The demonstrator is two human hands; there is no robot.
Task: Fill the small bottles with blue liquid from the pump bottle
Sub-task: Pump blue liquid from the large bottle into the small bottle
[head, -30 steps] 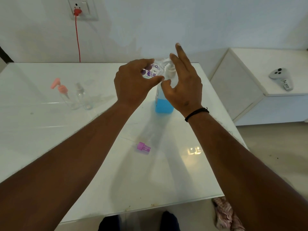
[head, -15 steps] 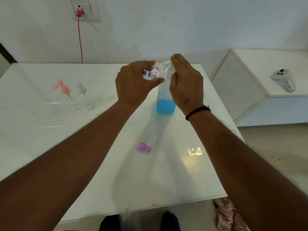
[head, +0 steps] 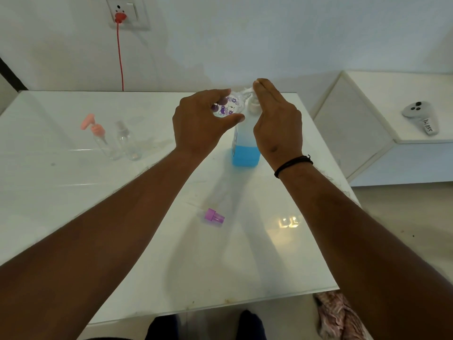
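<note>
Head view: we look down on a white worktop (head: 73, 192) with both forearms reaching forward. Our left hand (head: 198, 123) curls thumb and fingers (head: 220, 94) round a small bottle (head: 229, 107) printed with purple flowers, holding it tilted with its mouth against the white spout of the pump bottle (head: 245, 153). Our right hand (head: 277, 126) lies over the pump head, its fingers (head: 264, 88) straight and close together, pressing on top rather than wrapping round it. The pump bottle stands upright at the far middle of the worktop, between the two hands, with blue liquid filling only its lowest part. A purple cap (head: 214, 215) lies on its side nearer to us, well apart from the hands. At far left two clear bottles stand just beside each other: one with a pink pump (head: 94, 126), one with a clear top (head: 127, 143). A grey controller (head: 420, 116) rests on the cabinet at right.
</note>
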